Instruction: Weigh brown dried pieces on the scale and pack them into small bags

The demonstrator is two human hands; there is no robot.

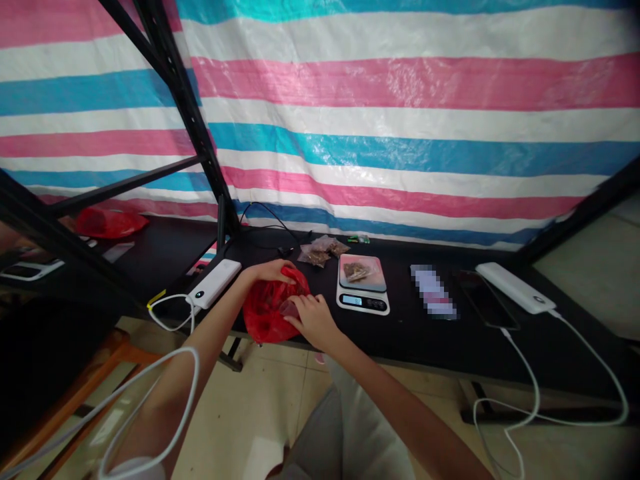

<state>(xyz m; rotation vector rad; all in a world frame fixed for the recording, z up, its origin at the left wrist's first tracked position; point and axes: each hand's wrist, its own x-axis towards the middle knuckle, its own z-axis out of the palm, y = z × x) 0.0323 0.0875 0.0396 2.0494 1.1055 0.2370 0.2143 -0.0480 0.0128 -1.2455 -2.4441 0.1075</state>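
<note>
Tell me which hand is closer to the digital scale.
Right. The right hand is just left of the digital scale, by the red bag; the left hand is farther left, at the bag's far edge.

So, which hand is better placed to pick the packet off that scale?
Probably the right hand: it is close beside the scale, with the packet just beyond. The left hand is farther from the scale, at the far edge of the red bag.

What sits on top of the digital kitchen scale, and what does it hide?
A small clear plastic packet of brown pieces rests on the digital kitchen scale. Whatever is directly beneath the packet is covered and cannot be seen.
</note>
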